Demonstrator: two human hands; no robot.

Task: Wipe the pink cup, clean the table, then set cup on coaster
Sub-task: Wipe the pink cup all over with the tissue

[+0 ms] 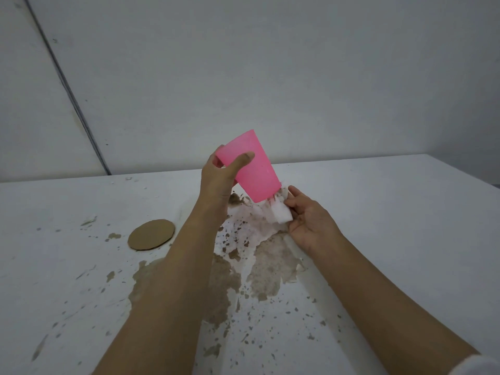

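Left grip (224,175) curls round the narrow end of one smooth pink cup (255,169), tilted mouth-down above the white counter (392,212). Right grip (308,220) pinches one white wad (282,214) touching its rim. Brown spill (270,266) spreads beneath; one round cardboard coaster (151,234) lies left, apart. Widest room: counter's right side.

Matt plastic cup (253,169), cardboard coaster (151,234)

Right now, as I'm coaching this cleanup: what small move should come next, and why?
Probably rub the tissue round the cup base. The right hand pinches it just at that lower end, the left hand holds the cup tilted above the spill, and the coaster lies bare.
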